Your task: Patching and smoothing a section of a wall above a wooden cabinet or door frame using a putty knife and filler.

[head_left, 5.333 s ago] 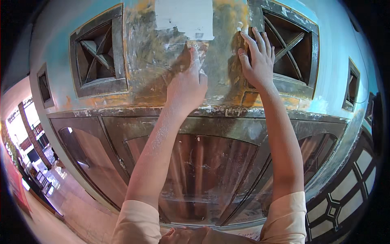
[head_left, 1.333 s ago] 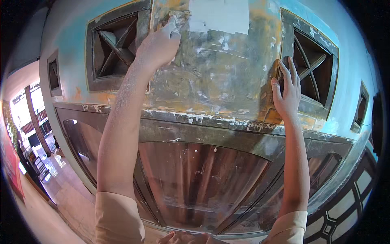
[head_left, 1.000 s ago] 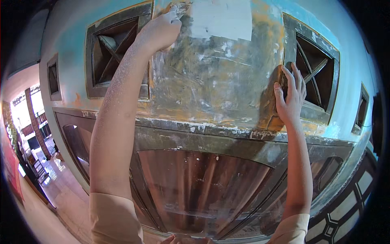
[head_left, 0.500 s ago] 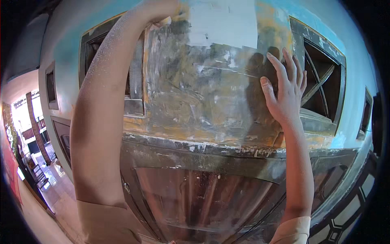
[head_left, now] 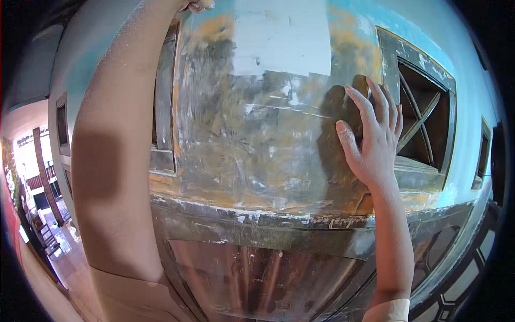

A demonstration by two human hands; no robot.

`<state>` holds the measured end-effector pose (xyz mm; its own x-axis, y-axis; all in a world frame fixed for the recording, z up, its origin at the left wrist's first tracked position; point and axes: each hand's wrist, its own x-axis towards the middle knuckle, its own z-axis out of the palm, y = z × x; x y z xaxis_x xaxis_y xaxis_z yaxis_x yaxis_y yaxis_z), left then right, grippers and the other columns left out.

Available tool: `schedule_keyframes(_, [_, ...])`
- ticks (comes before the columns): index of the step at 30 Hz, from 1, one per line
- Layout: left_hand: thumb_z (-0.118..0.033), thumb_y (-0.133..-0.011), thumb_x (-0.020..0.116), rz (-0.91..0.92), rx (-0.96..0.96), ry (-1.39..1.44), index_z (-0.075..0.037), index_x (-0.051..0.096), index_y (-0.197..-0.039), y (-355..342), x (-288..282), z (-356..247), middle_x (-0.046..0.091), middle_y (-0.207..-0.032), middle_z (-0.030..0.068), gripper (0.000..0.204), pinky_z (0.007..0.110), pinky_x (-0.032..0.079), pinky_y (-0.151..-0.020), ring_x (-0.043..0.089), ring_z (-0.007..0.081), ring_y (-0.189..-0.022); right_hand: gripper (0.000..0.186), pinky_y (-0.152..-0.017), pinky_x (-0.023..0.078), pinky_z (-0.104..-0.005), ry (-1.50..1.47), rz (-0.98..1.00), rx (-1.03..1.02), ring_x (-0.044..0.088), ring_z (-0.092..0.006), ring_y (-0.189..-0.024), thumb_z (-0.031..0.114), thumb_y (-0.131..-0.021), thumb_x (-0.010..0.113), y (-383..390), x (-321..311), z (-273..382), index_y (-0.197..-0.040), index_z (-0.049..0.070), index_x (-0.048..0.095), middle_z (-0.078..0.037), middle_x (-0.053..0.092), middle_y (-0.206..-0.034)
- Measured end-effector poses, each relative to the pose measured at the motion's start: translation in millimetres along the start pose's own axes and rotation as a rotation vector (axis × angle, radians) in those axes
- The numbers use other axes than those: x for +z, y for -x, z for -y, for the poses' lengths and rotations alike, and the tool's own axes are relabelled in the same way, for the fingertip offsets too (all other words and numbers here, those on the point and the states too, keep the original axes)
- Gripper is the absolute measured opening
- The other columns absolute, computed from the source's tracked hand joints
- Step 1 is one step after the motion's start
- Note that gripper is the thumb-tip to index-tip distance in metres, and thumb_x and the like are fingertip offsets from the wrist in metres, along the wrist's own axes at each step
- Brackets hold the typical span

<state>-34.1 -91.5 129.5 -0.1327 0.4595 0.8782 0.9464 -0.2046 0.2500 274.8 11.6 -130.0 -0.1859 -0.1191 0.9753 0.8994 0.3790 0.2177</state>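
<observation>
My left arm reaches up along the left side, its skin dusted with pale powder. Only the curled fingertips of my left hand [head_left: 199, 5] show at the top edge; they look closed, and whatever they hold is hidden. My right hand [head_left: 375, 142] is open with fingers spread, held at the worn wall panel [head_left: 252, 145] near its right side and casting a shadow there. Whether the palm touches the panel I cannot tell. Scraped paint, brown and orange patches and white streaks cover the panel, and a smooth white rectangle [head_left: 281, 40] fills its upper middle.
A dark-framed opening with crossed bars [head_left: 421, 118] is right of my right hand. Another framed opening [head_left: 165, 107] lies partly behind my left arm. Below runs a chipped ledge [head_left: 268, 217] above dark wood panelling [head_left: 257, 273]. A bright doorway [head_left: 40, 166] stands far left.
My left hand has gone up and left, mostly out of view. The wall appears lower in the picture and slightly left. My right hand stays spread near the same part of the panel.
</observation>
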Motion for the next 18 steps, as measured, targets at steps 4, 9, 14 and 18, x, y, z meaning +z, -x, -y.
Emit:
schedule_keyframes(4, [-0.025,-0.086,0.069,0.152,0.045,0.056,-0.003,0.072,-0.109,-27,-14,1,0.059,-0.072,0.0036,0.032,0.037,0.032,-0.047,0.041,0.0130,-0.051,0.054,-0.125,0.011,-0.0603,-0.004,0.006,0.000,0.026,-0.0325,-0.154,0.047,-0.096,0.063,1,1,-1,-0.146,0.031,0.055,-0.007,0.036,-0.162])
schedule_keyframes(9, [-0.012,-0.085,0.063,0.083,0.018,0.143,-0.005,0.070,-0.087,-93,-23,38,0.051,-0.062,0.0038,0.010,0.038,0.025,-0.043,0.033,0.0138,-0.045,0.054,-0.125,0.013,-0.0601,-0.029,0.010,0.003,0.026,-0.0333,-0.153,0.046,-0.095,0.064,-1,-2,4,-0.146,0.031,0.054,-0.007,0.036,-0.162])
schedule_keyframes(14, [-0.015,-0.085,0.062,0.124,0.022,0.065,-0.002,0.077,-0.096,-81,-4,22,0.056,-0.061,0.0079,0.023,0.038,0.035,-0.044,0.046,0.0196,-0.046,0.054,-0.124,0.014,-0.0603,-0.010,0.004,0.008,0.028,-0.0341,-0.153,0.046,-0.095,0.064,1,4,-4,-0.145,0.030,0.055,-0.007,0.038,-0.161])
schedule_keyframes(18, [-0.017,-0.087,0.063,-0.128,0.133,-0.018,0.005,0.076,-0.097,-33,9,0,0.067,-0.069,0.0148,0.027,0.041,0.048,-0.052,0.060,0.0258,-0.054,0.052,-0.125,0.014,-0.0592,-0.017,0.001,0.016,0.028,-0.0340,-0.152,0.046,-0.096,0.063,-1,1,1,-0.145,0.029,0.056,-0.007,0.039,-0.160])
